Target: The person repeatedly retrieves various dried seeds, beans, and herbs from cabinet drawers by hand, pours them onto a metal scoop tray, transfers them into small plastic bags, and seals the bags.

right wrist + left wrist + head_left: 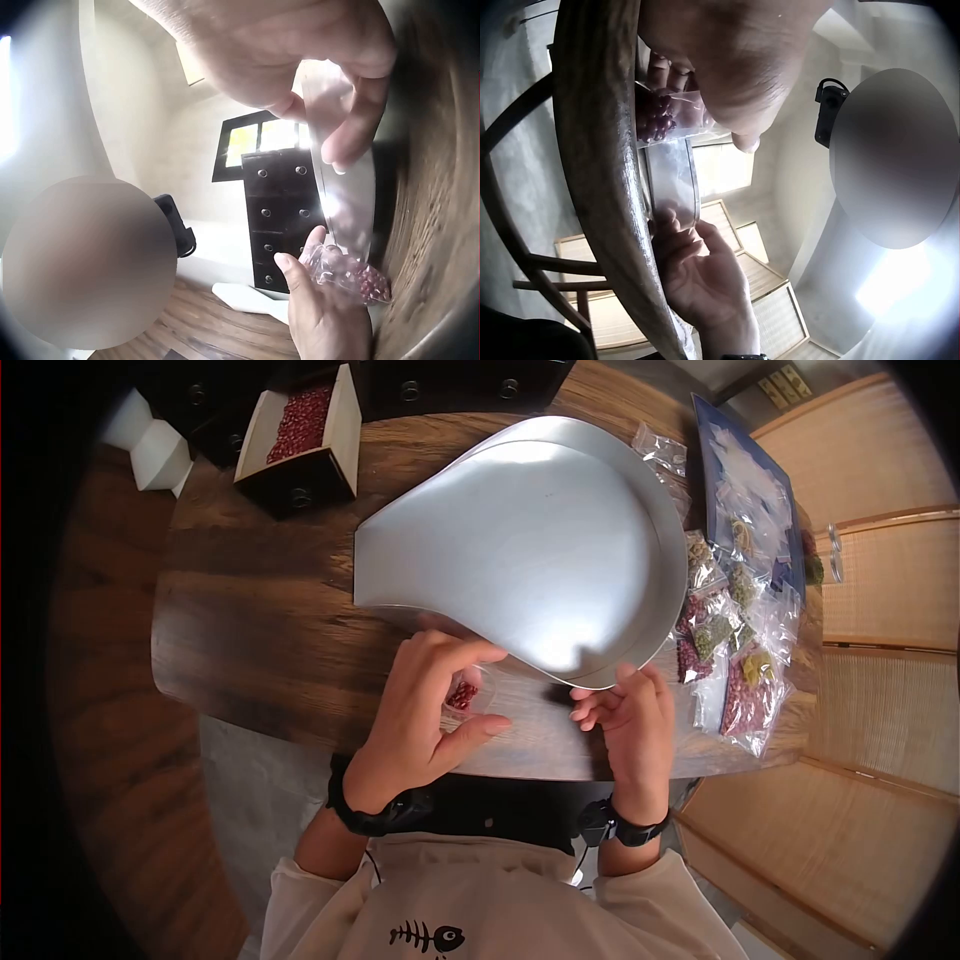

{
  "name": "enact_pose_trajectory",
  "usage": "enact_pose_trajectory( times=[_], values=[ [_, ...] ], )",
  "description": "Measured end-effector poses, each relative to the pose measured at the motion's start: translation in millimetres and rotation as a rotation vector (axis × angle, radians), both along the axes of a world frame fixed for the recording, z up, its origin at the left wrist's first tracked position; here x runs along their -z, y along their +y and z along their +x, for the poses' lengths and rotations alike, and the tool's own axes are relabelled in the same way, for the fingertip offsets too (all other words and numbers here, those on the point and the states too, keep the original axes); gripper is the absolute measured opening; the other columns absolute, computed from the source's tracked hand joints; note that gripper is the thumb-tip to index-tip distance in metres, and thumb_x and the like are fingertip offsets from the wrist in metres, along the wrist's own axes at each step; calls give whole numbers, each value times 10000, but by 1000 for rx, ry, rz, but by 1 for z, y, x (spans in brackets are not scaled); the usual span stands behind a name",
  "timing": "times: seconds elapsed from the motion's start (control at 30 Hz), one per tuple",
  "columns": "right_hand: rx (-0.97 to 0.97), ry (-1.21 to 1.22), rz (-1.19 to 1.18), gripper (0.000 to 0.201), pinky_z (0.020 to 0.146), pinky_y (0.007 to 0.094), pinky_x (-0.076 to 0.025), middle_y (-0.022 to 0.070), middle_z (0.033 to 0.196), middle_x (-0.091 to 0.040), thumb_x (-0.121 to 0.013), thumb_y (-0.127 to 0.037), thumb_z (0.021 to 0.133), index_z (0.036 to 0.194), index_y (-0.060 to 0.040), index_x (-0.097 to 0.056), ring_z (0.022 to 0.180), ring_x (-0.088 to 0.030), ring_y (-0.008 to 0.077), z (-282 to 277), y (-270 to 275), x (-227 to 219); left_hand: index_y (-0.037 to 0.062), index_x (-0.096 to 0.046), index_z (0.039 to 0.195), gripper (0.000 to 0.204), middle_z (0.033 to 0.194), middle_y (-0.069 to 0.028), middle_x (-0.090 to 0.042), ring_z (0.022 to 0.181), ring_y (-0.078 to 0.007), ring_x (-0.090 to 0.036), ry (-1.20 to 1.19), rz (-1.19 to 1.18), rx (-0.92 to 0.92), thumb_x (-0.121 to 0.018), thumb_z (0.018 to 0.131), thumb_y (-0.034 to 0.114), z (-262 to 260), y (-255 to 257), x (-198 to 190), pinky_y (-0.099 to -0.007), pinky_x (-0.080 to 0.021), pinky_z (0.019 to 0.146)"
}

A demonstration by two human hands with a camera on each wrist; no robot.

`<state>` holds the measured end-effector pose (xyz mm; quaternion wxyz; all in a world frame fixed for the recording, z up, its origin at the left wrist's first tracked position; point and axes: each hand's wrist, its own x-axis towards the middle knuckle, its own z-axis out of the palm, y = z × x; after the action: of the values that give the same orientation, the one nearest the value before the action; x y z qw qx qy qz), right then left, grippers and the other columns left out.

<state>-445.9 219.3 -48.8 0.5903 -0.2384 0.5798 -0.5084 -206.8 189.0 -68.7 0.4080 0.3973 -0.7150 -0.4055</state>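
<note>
A round silver metal tray (540, 530) with a raised rim and narrowed left end lies on the table. Just below its near edge, the left hand (415, 710) curves around a small clear plastic bag of dark red beads (462, 696). In the left wrist view the bag (658, 124) sits under the left hand (727, 60), fingers behind it and thumb apart. The right hand (637, 730) grips the tray's near right rim; in the right wrist view the tray's side (352, 195) passes between the right hand's (300, 56) thumb and fingers.
An open drawer (345, 445) of red beads stands at the back left, by black drawers (450, 385). Several clear bags (745, 695) of coloured pieces lie right of the tray, near a blue sheet (715, 480). A white faceted object (158, 455) is at far left.
</note>
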Motion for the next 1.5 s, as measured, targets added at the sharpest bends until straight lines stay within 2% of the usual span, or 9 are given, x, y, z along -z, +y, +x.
enact_pose_trajectory(
  times=[0.33, 0.53, 0.6, 0.8, 0.93, 1.03, 1.17, 1.33, 1.5],
  values=[
    [-46, 103, 42, 387, 555, 263, -527, 193, 838, -713, -594, -321, 1033, 1188, 32, -559, 629, -687, 198, -1, -3, -3, 65, -566, 1338, 621, 967, -64, -500, 856, -222, -466, 5, 8, 31, -749, 889, 453, -1, 0, 2, -342, -401, 801],
    [-126, 410, 75, 441, 494, 211, -431, 123, 802, -708, -604, -395, 1040, 1136, 35, -601, 562, -607, 110, -7, 0, -9, -12, -528, 1351, 604, 1043, -109, -472, 857, -213, -461, -28, 4, 106, -482, 982, 464, 4, -3, -3, -330, -408, 810],
    [-143, 451, 58, 437, 489, 210, -414, 106, 798, -707, -597, -392, 1045, 1132, 36, -608, 559, -591, 96, -7, 1, -8, 7, -559, 1342, 515, 1008, -110, -493, 864, -245, -442, 78, 29, 110, -495, 885, 237, 2, -2, -3, -362, -388, 839],
    [-94, 537, 53, 366, 517, 212, -418, 75, 770, -687, -573, -337, 1063, 1076, 22, -644, 583, -581, 80, -1, 11, -15, 7, -592, 1313, 722, 1002, -130, -497, 871, -280, -412, 54, 53, 126, -438, 620, 138, 2, -1, -3, -373, -381, 841],
    [-84, 516, 30, 217, 529, 208, -419, 59, 757, -679, -611, -198, 1037, 1007, 11, -661, 609, -584, 62, 4, 27, -15, 29, -618, 1292, 622, 1000, -127, -496, 870, -277, -430, 49, 85, 136, -465, 691, 82, 3, 3, -2, -370, -394, 833],
    [-211, 522, -267, 64, 532, 183, -396, 3, 748, -672, -688, -9, 919, 977, -1, -663, 627, -561, 12, 19, 37, -4, 49, -636, 1261, 508, 1006, -110, -512, 865, -269, -473, 6, -24, 72, -524, 768, -4, -3, 5, 1, -372, -417, 811],
    [-310, 431, -364, 357, 504, 173, -365, -3, 834, -638, -754, 6, 867, 1188, -29, -600, 577, -520, 14, 41, 35, 8, 63, -658, 1208, 396, 985, -77, -553, 823, -212, -542, 67, -83, 60, -639, 834, -65, -4, 0, -1, -336, -465, 744],
    [-230, 386, -365, 366, 522, 172, -362, -18, 799, -599, -753, -20, 899, 1220, -30, -577, 602, -495, 9, 47, 29, 15, 66, -675, 1185, 348, 963, -66, -582, 797, -164, -585, 170, -35, 115, -701, 859, -52, -5, 3, -4, -293, -496, 698],
    [-217, 369, -404, 303, 551, 168, -345, -38, 783, -585, -714, 6, 931, 1201, -23, -580, 617, -455, -4, 43, 26, 16, 16, -651, 1116, 266, 930, -84, -669, 831, -192, -617, 177, 36, 126, -716, 861, -31, -5, 3, -6, -316, -514, 773]
  ],
)
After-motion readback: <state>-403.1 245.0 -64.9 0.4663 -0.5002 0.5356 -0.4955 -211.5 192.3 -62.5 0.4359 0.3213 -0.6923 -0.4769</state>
